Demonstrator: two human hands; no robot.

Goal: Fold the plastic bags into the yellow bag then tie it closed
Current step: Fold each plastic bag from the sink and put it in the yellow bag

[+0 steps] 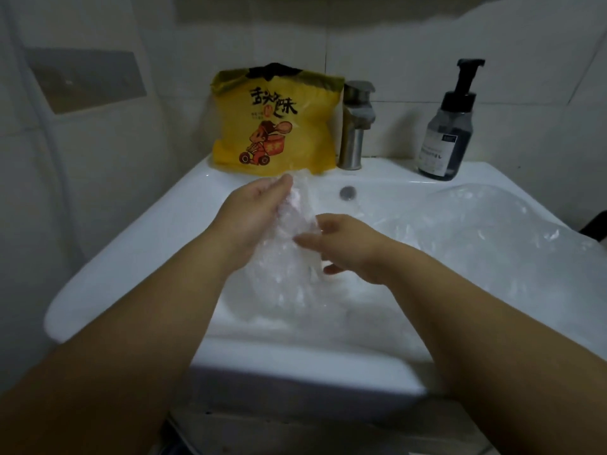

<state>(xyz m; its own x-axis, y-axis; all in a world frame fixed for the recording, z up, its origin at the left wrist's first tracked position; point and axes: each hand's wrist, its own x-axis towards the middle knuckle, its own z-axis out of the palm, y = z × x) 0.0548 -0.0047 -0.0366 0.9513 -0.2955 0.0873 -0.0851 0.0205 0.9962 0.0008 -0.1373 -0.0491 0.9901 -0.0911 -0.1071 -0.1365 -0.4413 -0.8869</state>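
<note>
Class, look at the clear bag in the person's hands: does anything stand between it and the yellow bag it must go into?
Nothing visible does. The clear bag is held just in front of the yellow bag, whose mouth faces up; the faucet stands to its right.

Both forearms are bare to the frame edge, sleeveless as far as visible; left hand point(259, 208) and right hand point(345, 244) seemingly ringless, though blurred.

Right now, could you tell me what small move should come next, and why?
Probably fold the clear bag over once more. Both the left hand and right hand hold it loose and crumpled above the sink, too bulky yet for the yellow bag.
</note>
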